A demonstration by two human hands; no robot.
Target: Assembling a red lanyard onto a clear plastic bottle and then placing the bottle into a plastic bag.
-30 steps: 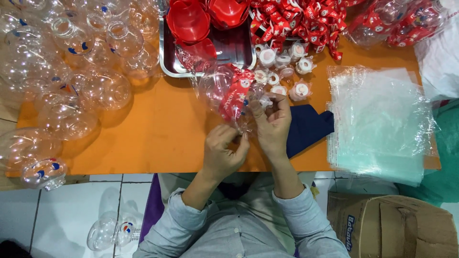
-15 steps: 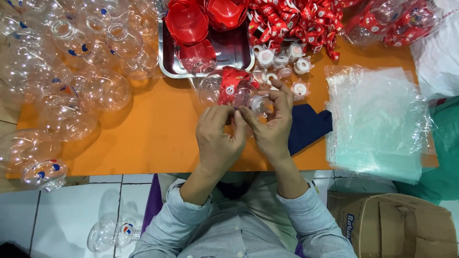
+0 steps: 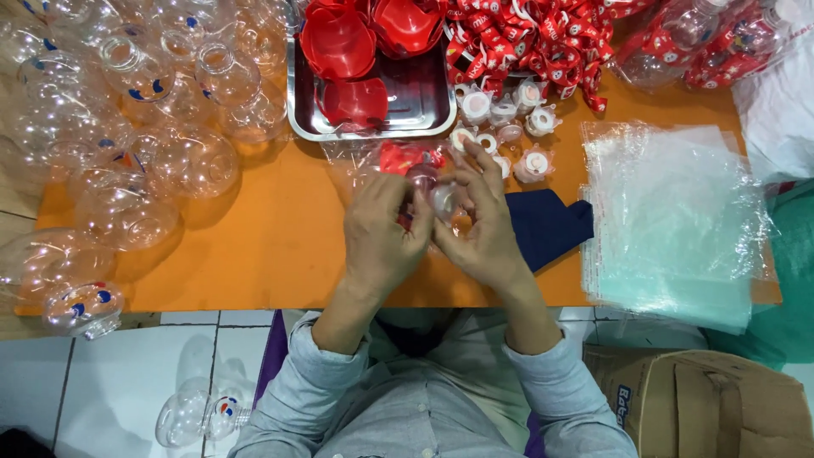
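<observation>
- The left hand [image 3: 383, 233] and the right hand [image 3: 485, 225] meet above the orange worktop [image 3: 254, 254], just in front of the rectangular steel tray [image 3: 373, 127]; both are closed with their fingers around a small clear plastic bottle with red contents, wrapped in a thin clear bag [image 3: 428, 182].
- That bottle sits between the two sets of fingertips, just short of the tray's near rim and apart from it.
- Red plastic cup pieces [image 3: 339, 42] lie inside the tray.
- To the right of the tray, small white and clear caps [image 3: 509, 127] lie scattered, the nearest just beside the right hand's fingertips; behind them lies a heap of red printed ribbons [image 3: 526, 42].
- A dark blue cloth [image 3: 547, 225] lies right of the tray's near corner, touching the right hand's outer edge.
- Farther right, a stack of flat clear plastic bags [image 3: 670, 212] overhangs the worktop's near edge.
- Left of the tray, a crowd of round clear plastic bottles [image 3: 127, 127] covers the worktop to its left edge.
- Bare orange surface lies open left of the hands, between the tray and the worktop's near edge.
- A brown cardboard box [image 3: 704, 407] stands below that edge, on the right.
</observation>
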